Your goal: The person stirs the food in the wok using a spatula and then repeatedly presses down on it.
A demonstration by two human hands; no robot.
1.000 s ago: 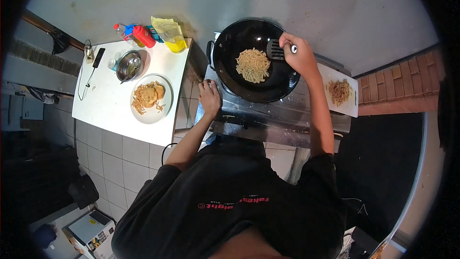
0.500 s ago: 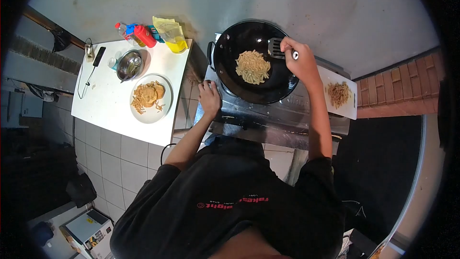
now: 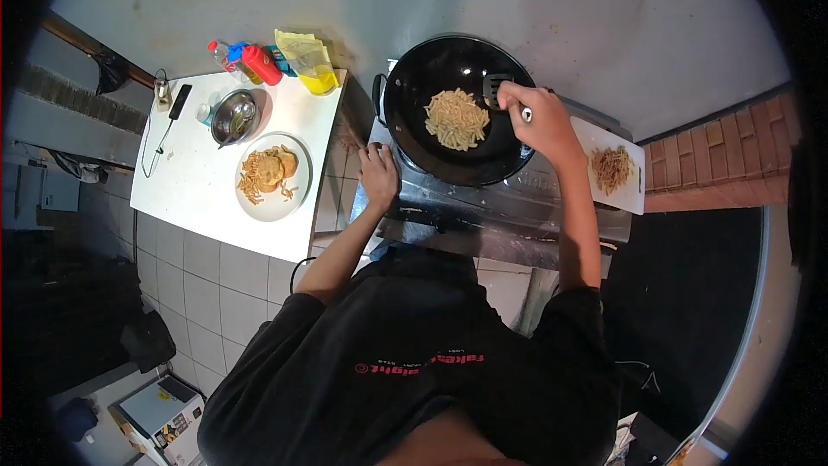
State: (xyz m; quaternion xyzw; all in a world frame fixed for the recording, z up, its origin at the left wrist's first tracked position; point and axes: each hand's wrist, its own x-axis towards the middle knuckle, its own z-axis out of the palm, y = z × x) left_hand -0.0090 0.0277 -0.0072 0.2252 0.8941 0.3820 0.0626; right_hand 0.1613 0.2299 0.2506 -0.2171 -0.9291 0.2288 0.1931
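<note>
My right hand (image 3: 536, 122) is closed round the handle of a slotted spatula (image 3: 494, 89), its black head tilted over the right inside of the wok. The black wok (image 3: 440, 171) stands on the metal stove. A heap of pale, short strips (image 3: 456, 120), like cut fries or thick noodles, lies at its middle, just left of the spatula. My left hand (image 3: 378, 175) rests on the stove's left edge, below the wok's loop handle (image 3: 378, 97), with fingers stretched out and nothing in them.
Left, a white table (image 3: 185, 207) bears a plate (image 3: 274, 215) of browned food, a metal bowl (image 3: 233, 119), a red squeeze bottle (image 3: 262, 66), a yellow packet (image 3: 306, 58) and a phone (image 3: 180, 102). Right of the stove, browned strips (image 3: 611, 169) lie on a white cutting board (image 3: 628, 198).
My right hand has shifted slightly left and down, and the spatula head has turned more upright, away from the heap. My left hand stays on the stove edge.
</note>
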